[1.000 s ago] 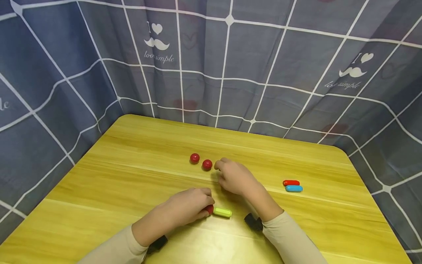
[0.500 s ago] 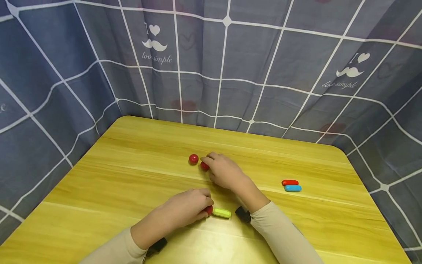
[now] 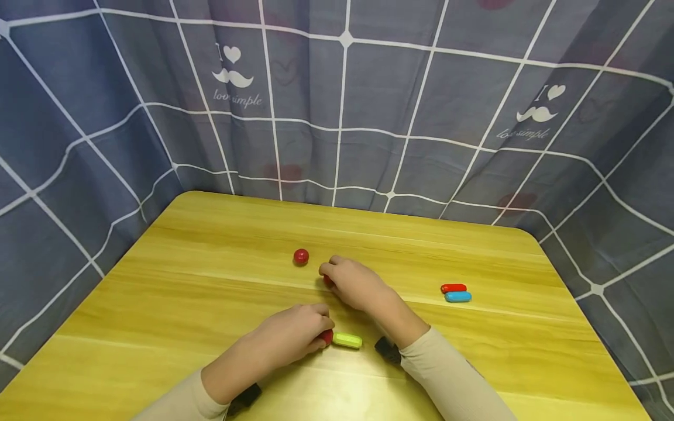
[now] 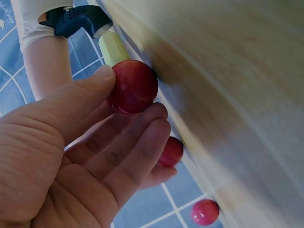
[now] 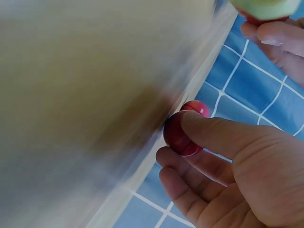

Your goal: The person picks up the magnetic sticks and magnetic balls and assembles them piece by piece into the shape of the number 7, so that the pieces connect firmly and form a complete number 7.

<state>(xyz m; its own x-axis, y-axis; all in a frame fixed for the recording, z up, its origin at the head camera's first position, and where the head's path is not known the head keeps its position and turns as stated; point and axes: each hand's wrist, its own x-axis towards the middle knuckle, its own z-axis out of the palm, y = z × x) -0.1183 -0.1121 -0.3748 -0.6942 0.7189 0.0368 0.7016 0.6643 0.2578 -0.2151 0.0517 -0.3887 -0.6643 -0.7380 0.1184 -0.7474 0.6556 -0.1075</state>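
Observation:
My left hand (image 3: 292,333) pinches a shiny red ball (image 4: 134,86) between thumb and fingers, low over the table. Touching or nearly touching that ball is one end of a short yellow-green stick (image 3: 347,340), which lies on the wood. Farther back and to the right, my right hand (image 3: 358,283) grips a second red ball (image 5: 179,135), mostly covered by its fingers in the head view. A third red ball (image 3: 301,256) rests alone on the table, left of the right hand and farther away.
A red stick (image 3: 454,288) and a blue stick (image 3: 458,297) lie side by side on the right of the wooden table (image 3: 210,234). A grey-blue checked curtain (image 3: 310,146) hangs around the back and both sides. Dark devices are strapped at both wrists.
My right hand reached left, took hold of the second red ball and drew it nearer, away from the third. The left hand keeps its grip beside the yellow-green stick. The head view shifted slightly.

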